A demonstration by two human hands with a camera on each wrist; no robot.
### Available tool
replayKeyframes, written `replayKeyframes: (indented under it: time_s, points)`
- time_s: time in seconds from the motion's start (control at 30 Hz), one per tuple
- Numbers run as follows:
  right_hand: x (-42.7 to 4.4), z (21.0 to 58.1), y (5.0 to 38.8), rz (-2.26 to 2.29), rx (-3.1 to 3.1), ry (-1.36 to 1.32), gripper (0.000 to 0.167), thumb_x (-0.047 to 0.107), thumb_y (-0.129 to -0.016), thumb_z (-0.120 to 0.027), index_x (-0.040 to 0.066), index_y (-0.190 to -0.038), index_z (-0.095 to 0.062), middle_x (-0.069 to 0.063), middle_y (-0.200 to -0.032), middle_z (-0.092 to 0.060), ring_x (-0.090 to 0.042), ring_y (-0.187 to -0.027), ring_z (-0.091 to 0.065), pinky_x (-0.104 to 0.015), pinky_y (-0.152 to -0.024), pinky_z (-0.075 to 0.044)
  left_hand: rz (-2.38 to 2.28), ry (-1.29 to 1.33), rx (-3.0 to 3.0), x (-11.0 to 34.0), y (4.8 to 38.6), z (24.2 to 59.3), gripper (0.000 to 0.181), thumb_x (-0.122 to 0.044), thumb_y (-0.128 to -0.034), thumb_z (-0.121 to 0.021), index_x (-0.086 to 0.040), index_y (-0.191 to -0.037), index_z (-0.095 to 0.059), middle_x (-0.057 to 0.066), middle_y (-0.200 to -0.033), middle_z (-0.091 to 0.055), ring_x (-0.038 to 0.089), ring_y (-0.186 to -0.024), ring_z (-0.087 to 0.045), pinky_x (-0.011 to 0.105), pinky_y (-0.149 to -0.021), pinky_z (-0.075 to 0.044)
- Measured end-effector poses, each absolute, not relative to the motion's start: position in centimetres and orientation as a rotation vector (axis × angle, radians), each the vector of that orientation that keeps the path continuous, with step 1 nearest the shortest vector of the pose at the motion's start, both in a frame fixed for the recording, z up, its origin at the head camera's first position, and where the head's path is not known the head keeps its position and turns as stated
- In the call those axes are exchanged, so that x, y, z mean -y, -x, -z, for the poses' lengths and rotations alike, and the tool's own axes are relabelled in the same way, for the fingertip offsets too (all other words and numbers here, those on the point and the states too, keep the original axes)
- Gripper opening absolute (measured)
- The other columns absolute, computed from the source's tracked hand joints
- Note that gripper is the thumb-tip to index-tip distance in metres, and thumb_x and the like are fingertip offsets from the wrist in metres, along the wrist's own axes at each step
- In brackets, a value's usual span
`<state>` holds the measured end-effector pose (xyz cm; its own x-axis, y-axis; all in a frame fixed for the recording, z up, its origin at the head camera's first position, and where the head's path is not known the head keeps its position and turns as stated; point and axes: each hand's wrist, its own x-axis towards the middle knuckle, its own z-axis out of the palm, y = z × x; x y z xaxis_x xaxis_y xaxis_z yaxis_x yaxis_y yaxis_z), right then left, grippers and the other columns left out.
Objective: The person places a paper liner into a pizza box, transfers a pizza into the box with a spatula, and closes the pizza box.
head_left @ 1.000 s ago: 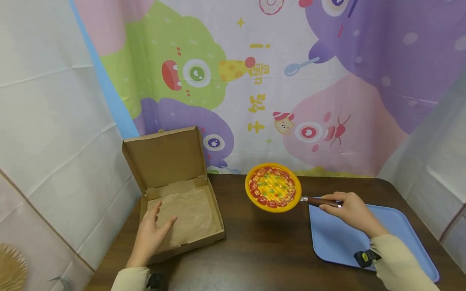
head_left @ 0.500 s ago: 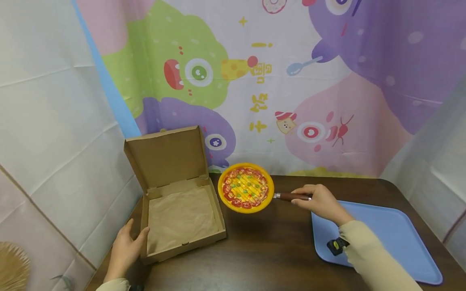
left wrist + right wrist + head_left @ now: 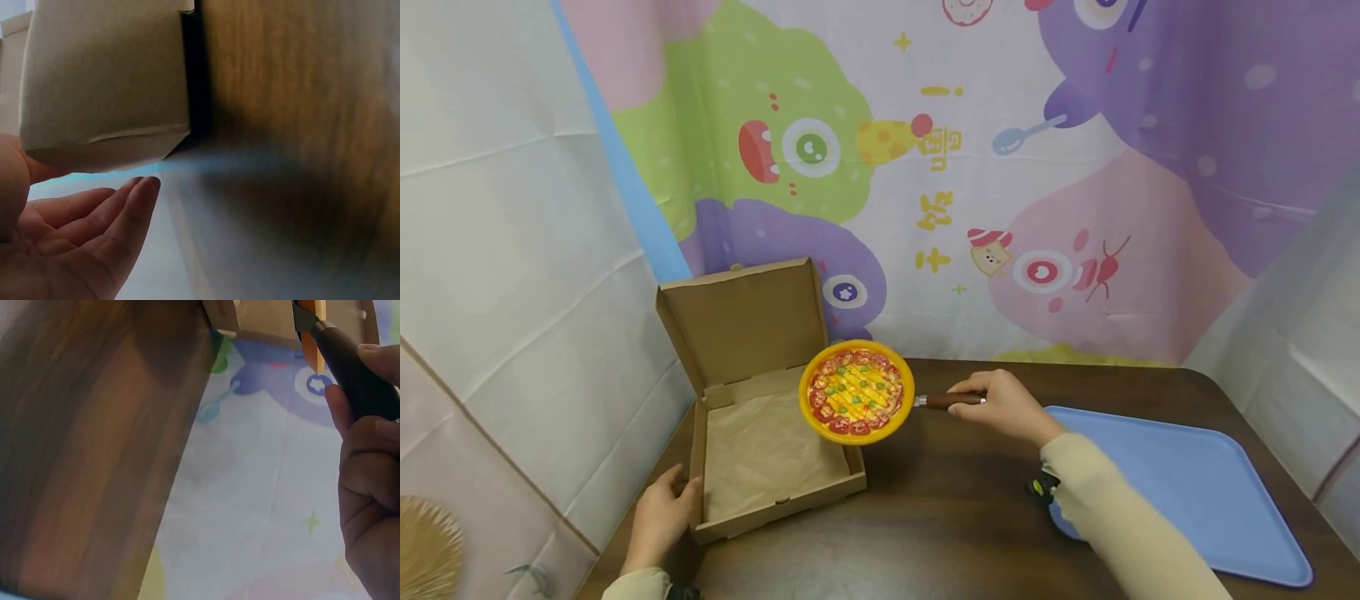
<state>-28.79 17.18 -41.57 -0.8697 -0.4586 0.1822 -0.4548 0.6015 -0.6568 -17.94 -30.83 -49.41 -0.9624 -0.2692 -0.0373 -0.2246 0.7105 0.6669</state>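
My right hand (image 3: 1011, 408) grips the brown handle of a pizza server (image 3: 936, 401). A round toy-like pizza (image 3: 856, 392) with a yellow rim rides on it, hiding the blade. The pizza is held above the table, overlapping the right side of an open cardboard pizza box (image 3: 793, 503). Brown paper (image 3: 760, 458) lines the box, and its lid (image 3: 745, 333) stands raised at the back. At the box's left wall is my left hand (image 3: 658, 512), thumb against the cardboard. In the left wrist view its other fingers (image 3: 134, 219) curve loosely, apart from the box.
A blue tray (image 3: 1180, 492) lies on the right of the dark wooden table (image 3: 925, 533), partly beneath my right forearm. Behind the table hangs a cartoon-printed curtain (image 3: 925, 317). A pale wall (image 3: 527, 350) rises close on the left.
My right hand has carried the server and pizza leftward from near the tray to the box's right edge. My left hand has moved from over the box to its left wall.
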Motion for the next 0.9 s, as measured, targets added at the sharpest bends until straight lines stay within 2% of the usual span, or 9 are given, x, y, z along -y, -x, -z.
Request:
replayKeyframes:
  time_s: [0.27, 0.47, 0.9]
  points:
    - [-14.2, 42.4, 29.9, 1.142, -2.773, 0.824, 0.017, 0.026, -0.084, -0.077, 0.018, -0.099, -0.078, 0.005, -0.089, -0.071, -0.013, -0.067, -0.055, -0.025, -0.059, -0.047, 1.063, -0.397, 2.802, 30.5, 18.0, 49.8, 0.047, -0.013, -0.0975, -0.046, 0.016, -0.134, -0.047, 0.035, -0.123, -0.06, 0.047, -0.111, -0.06, 0.056, -0.093, -0.048]
    - [-11.9, 42.7, 30.4, 1.119, -2.749, 0.87, 0.018, 0.025, -0.084, -0.077, 0.015, -0.099, -0.078, 0.002, -0.09, -0.072, -0.011, -0.065, -0.054, -0.024, -0.057, -0.046, 1.066, -0.411, 2.783, 30.3, 17.9, 49.8, 0.046, -0.013, -0.0966, -0.045, 0.015, -0.133, -0.048, 0.035, -0.122, -0.061, 0.047, -0.11, -0.06, 0.056, -0.093, -0.048]
    - [-6.9, 44.3, 31.0, 1.079, -2.698, 0.952, 0.017, 0.021, -0.085, -0.075, 0.013, -0.1, -0.078, -0.001, -0.094, -0.073, -0.01, -0.071, -0.056, -0.023, -0.06, -0.047, 1.079, -0.446, 2.77, 30.5, 18.2, 50.3, 0.046, -0.013, -0.0974, -0.046, 0.013, -0.135, -0.049, 0.033, -0.124, -0.06, 0.046, -0.111, -0.06, 0.055, -0.093, -0.047]
